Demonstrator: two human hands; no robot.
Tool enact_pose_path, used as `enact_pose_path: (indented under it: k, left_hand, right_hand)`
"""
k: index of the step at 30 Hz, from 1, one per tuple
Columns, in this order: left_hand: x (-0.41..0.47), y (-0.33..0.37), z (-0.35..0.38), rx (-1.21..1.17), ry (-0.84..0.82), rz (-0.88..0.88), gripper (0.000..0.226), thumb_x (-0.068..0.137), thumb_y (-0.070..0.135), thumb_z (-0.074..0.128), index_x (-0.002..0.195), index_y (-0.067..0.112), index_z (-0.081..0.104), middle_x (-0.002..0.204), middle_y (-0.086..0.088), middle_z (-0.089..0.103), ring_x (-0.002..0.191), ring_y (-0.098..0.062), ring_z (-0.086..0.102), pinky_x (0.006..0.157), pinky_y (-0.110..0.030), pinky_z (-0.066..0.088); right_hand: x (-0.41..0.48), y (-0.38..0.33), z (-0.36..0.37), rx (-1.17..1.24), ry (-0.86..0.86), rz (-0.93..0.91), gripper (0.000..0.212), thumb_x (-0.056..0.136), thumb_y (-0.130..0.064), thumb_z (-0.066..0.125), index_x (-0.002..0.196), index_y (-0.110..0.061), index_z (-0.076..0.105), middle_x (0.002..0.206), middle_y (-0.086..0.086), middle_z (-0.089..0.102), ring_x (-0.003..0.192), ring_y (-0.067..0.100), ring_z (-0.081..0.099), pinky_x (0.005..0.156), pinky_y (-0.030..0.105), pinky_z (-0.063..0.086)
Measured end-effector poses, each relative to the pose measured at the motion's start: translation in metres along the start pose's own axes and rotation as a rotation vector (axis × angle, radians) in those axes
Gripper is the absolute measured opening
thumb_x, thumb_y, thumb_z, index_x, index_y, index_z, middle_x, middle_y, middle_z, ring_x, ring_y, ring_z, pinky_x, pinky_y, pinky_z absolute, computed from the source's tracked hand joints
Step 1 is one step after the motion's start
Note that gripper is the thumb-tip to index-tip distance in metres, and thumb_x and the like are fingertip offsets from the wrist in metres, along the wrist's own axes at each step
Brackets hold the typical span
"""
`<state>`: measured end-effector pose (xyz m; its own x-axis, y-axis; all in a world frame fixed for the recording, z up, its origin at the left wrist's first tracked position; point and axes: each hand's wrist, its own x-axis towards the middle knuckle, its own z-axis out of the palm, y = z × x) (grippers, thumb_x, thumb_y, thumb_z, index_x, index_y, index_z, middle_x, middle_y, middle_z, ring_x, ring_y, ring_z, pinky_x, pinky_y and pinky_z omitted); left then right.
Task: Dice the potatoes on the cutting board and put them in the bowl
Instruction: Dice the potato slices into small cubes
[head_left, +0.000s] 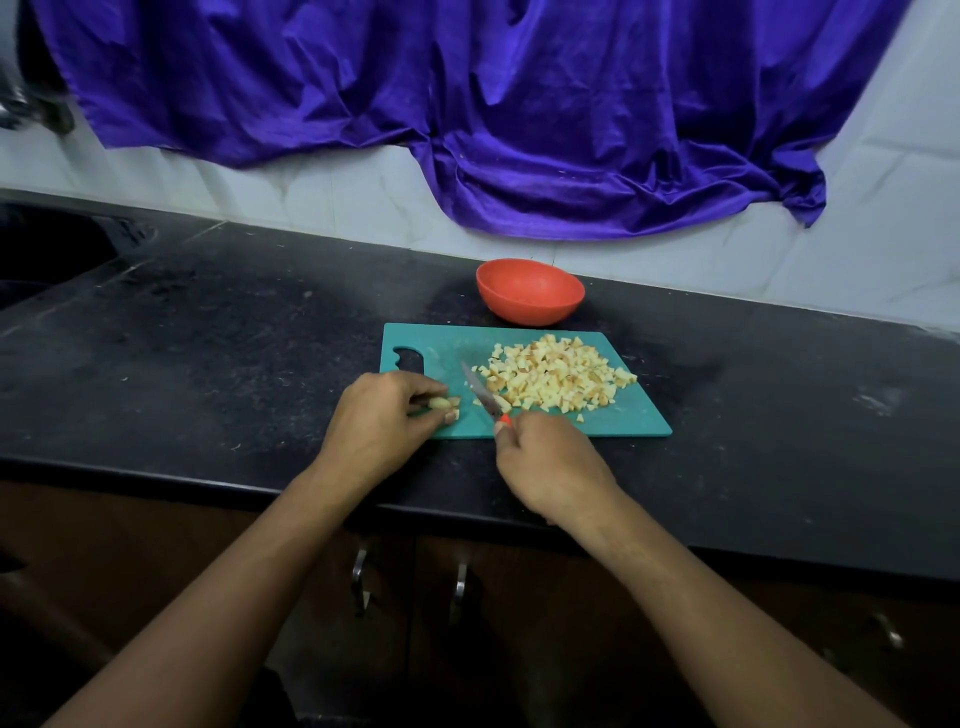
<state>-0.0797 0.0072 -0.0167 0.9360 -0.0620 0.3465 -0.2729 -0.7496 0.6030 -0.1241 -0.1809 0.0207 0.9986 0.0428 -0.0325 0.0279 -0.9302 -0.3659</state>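
Observation:
A teal cutting board (631, 421) lies on the black counter. A heap of diced potato (558, 379) covers its right half. My left hand (382, 421) pinches a small potato piece (445, 404) at the board's front left corner. My right hand (550, 465) grips a small knife (480, 391) by its orange handle; the blade slants up to the left and its edge rests near the heap's left side. An orange bowl (530, 292) stands just behind the board, with nothing visible inside it.
The black counter (208, 338) stretches left and right of the board. A purple cloth (519, 114) hangs over the white tiled wall behind the bowl. Cabinet doors with metal handles (460, 590) sit below the counter edge. A dark sink area (47, 254) is at far left.

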Motion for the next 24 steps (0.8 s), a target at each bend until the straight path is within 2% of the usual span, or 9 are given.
enact_pose_path:
  k: [2, 7, 12, 20, 24]
  left_hand:
    - [-0.001, 0.0, -0.002, -0.017, -0.026, -0.008, 0.038, 0.083, 0.035, 0.084, 0.119, 0.028, 0.075, 0.113, 0.012, 0.075, 0.1, -0.001, 0.069, 0.094, -0.032, 0.058]
    - [0.0, 0.002, 0.0, 0.002, 0.01, -0.029, 0.025, 0.083, 0.032, 0.084, 0.108, 0.03, 0.078, 0.101, 0.016, 0.075, 0.091, 0.001, 0.068, 0.089, -0.031, 0.06]
    - [0.002, 0.004, 0.002, 0.022, 0.05, -0.021, 0.019, 0.085, 0.031, 0.083, 0.104, 0.028, 0.079, 0.099, 0.015, 0.076, 0.09, 0.0, 0.068, 0.088, -0.033, 0.06]
    - [0.001, 0.003, 0.005, 0.04, 0.085, 0.0, 0.017, 0.086, 0.036, 0.081, 0.101, 0.029, 0.08, 0.093, 0.017, 0.076, 0.083, 0.002, 0.068, 0.082, -0.028, 0.06]
    - [0.004, 0.004, 0.006, 0.04, 0.095, -0.012, 0.013, 0.086, 0.037, 0.081, 0.097, 0.03, 0.079, 0.087, 0.019, 0.073, 0.081, 0.002, 0.067, 0.081, -0.031, 0.06]
  right_hand:
    - [-0.003, -0.005, 0.002, -0.009, -0.005, -0.02, 0.039, 0.109, -0.043, 0.038, 0.096, -0.017, 0.063, 0.084, 0.0, 0.062, 0.076, 0.017, 0.062, 0.063, 0.035, 0.048]
    - [-0.004, -0.015, 0.007, -0.045, 0.018, -0.041, 0.04, 0.108, -0.044, 0.037, 0.097, -0.017, 0.064, 0.085, -0.001, 0.062, 0.076, 0.017, 0.061, 0.065, 0.036, 0.051]
    - [-0.003, -0.017, 0.009, -0.055, 0.036, -0.061, 0.04, 0.109, -0.042, 0.037, 0.101, -0.017, 0.066, 0.084, -0.001, 0.061, 0.076, 0.016, 0.061, 0.062, 0.035, 0.046]
    - [-0.001, -0.016, 0.014, -0.084, 0.024, -0.059, 0.041, 0.109, -0.043, 0.035, 0.104, -0.017, 0.067, 0.083, -0.001, 0.061, 0.075, 0.018, 0.061, 0.063, 0.036, 0.047]
    - [0.0, -0.014, 0.013, -0.049, 0.051, -0.065, 0.041, 0.109, -0.042, 0.036, 0.104, -0.016, 0.067, 0.081, -0.001, 0.061, 0.073, 0.016, 0.06, 0.061, 0.035, 0.046]
